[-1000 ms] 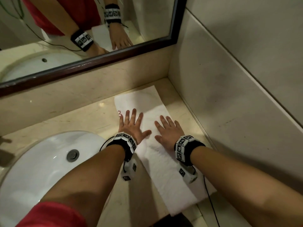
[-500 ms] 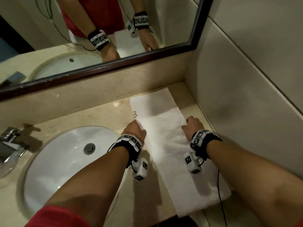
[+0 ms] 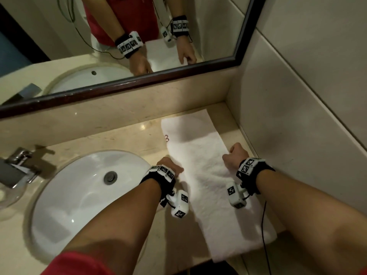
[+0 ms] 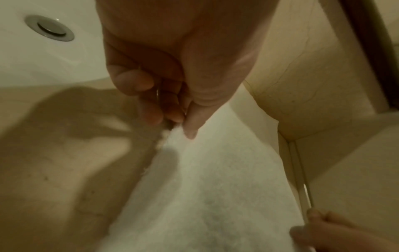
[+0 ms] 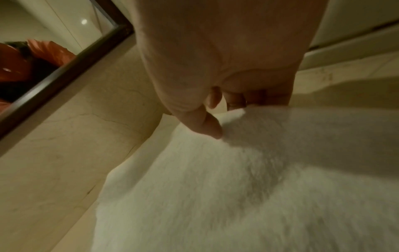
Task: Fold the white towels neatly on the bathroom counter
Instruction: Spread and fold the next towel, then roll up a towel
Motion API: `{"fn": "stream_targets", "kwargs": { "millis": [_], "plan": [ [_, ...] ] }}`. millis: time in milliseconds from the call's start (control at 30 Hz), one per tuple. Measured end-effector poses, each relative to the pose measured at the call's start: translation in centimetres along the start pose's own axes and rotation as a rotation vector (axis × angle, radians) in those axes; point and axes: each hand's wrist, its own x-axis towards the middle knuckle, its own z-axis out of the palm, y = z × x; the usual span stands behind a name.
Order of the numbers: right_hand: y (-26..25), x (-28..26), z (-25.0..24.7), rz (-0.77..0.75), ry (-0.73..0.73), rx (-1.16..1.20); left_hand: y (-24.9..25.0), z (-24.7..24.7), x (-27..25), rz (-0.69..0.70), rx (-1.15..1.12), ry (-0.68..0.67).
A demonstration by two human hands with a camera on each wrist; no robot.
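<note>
A long white towel (image 3: 204,175) lies flat on the beige counter, running from the back wall to the front edge, right of the sink. My left hand (image 3: 168,165) pinches the towel's left edge (image 4: 170,134) between thumb and fingertips, about halfway along. My right hand (image 3: 235,155) grips the opposite right edge (image 5: 235,112) with curled fingers, thumb on top of the towel. In the left wrist view the right hand (image 4: 323,226) shows at the lower right corner, on the far side of the towel (image 4: 205,187).
A white round sink (image 3: 83,195) with a drain sits left of the towel. A chrome tap (image 3: 17,165) stands at the far left. A dark-framed mirror (image 3: 139,82) runs along the back, and a tiled side wall (image 3: 297,126) stands close on the right.
A second ago both hands lay flat, pressing the towel's middle. They have since moved out to its left and right edges and curled round them.
</note>
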Motion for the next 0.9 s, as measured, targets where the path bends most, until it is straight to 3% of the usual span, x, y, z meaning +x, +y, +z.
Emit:
{"fn": "stream_targets", "kwargs": {
  "millis": [167, 300, 500, 733, 900],
  "plan": [
    [-0.2, 0.0, -1.4, -0.075, -0.034, -0.027, 0.8, -0.4, -0.4, -0.011, -0.033, -0.114],
    [-1.9, 0.7, -2.2, -0.215, 0.005, 0.007, 2.0, -2.5, -0.4, 0.011, -0.183, -0.111],
    [-4.9, 2.0, -2.6, -0.262, 0.116, 0.238, 3.7, -5.4, 0.3, -0.02, -0.386, 0.039],
    [-8.8, 4.2, -3.0, -0.282, 0.099, 0.422, 5.7, -6.5, 2.7, -0.098, -0.716, 0.288],
    [-9.3, 6.7, -2.0, -0.264, 0.047, 0.367, 5.7, -5.8, 4.1, -0.072, -0.692, 0.338]
  ]
}}
